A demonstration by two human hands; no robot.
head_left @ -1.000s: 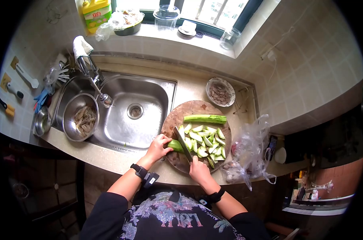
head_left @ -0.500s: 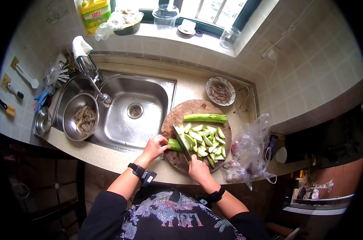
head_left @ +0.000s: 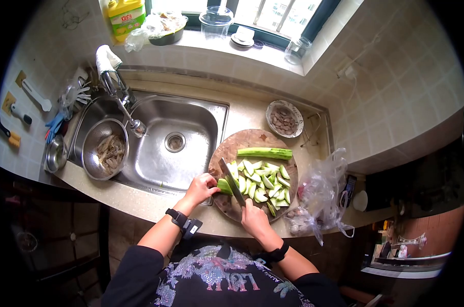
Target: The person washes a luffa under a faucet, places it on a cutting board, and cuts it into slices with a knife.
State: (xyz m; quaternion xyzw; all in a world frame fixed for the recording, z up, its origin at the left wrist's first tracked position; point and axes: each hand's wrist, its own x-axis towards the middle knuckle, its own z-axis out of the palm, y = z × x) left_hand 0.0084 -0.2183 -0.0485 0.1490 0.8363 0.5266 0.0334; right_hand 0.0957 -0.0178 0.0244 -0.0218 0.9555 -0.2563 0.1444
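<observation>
On the round wooden cutting board [head_left: 252,138] lies the short end of a pale green gourd [head_left: 223,186], probably luffa. My left hand [head_left: 200,188] pinches it from the left side. My right hand [head_left: 254,217] is wrapped round the handle of a kitchen knife [head_left: 232,180]. Its blade slants up and to the left, at the cut face of the gourd. Several wedge-shaped gourd pieces [head_left: 266,183] are spread to the right of the blade. A long uncut length of gourd [head_left: 264,153] rests across the upper part of the board.
Left of the board is a steel sink [head_left: 196,123], with a colander [head_left: 91,171] of what look like shrimp over its left side. A patterned bowl [head_left: 299,128] of greyish pieces stands behind the board. Crumpled plastic bags [head_left: 319,192] lie to the right, near a phone [head_left: 349,187].
The held gourd end looks slightly shorter, and the slices by the blade have shifted right among the other pieces. Both hands keep nearly the same places. The whole view has shifted slightly.
</observation>
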